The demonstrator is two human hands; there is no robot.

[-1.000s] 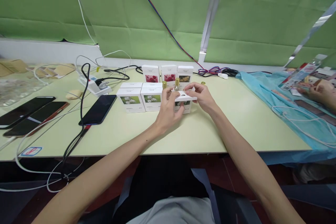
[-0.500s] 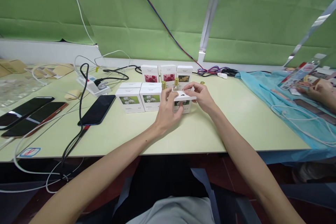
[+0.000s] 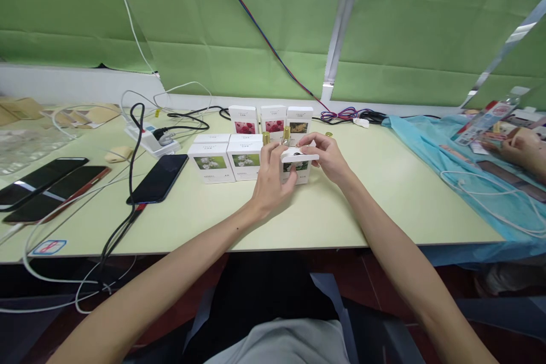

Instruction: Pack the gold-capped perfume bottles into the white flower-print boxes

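A white box (image 3: 301,174) with a dark green picture stands upright at the middle of the table, its top flap (image 3: 300,157) tilted toward me. My left hand (image 3: 273,173) grips the box from the left, fingers at its top and thumb on its front. At the right of the flap, my right hand (image 3: 325,156) pinches the box's upper edge. Gold-capped bottles (image 3: 286,135) stand just behind the box. White boxes with white-flower pictures (image 3: 212,164) are on the left, and three boxes with red or yellow pictures (image 3: 273,120) stand behind.
Several phones (image 3: 157,179) and a power strip (image 3: 151,139) with cables lie on the left. On the right are a blue cloth (image 3: 430,142), a plastic bottle (image 3: 490,119) and another person's hand (image 3: 518,148). Green fabric (image 3: 256,28) hangs behind the table.
The fingers of my left hand have shifted slightly at the box top, and its thumb has moved a little on the front. A dark opening under the flap shows more clearly.
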